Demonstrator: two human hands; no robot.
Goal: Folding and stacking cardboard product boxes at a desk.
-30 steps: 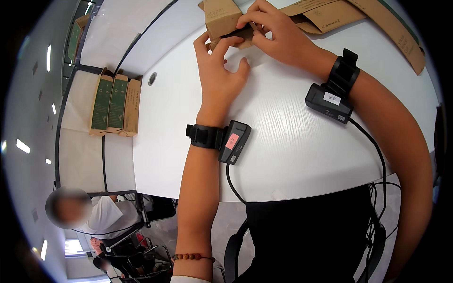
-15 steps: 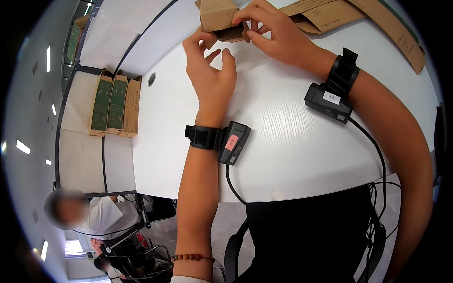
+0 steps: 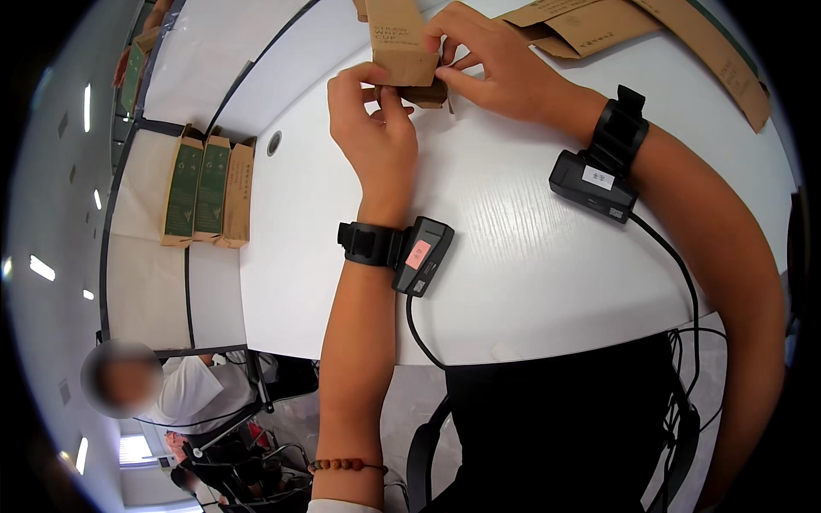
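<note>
A brown cardboard box (image 3: 400,51) is held up over the far side of the white desk, its near end showing loose flaps. My left hand (image 3: 376,128) pinches at the left side of that end, with thumb and index finger closed on the cardboard. On the right, my right hand (image 3: 492,64) is closed in a pinch on a flap at the box's right edge. A darker inner flap (image 3: 425,94) hangs below the end between the two hands. The far part of the box runs out of the picture.
Flattened cardboard cartons (image 3: 590,30) lie at the far right of the desk (image 3: 513,256). Several green and brown boxes (image 3: 209,192) stand at the left by the partition. Black wrist devices (image 3: 423,256) trail cables. Another person (image 3: 184,389) sits at lower left.
The box has come nearer and swung so its long printed side shows. My left thumb and fingers have closed on its end. Someone's hand now shows at the upper-left green box.
</note>
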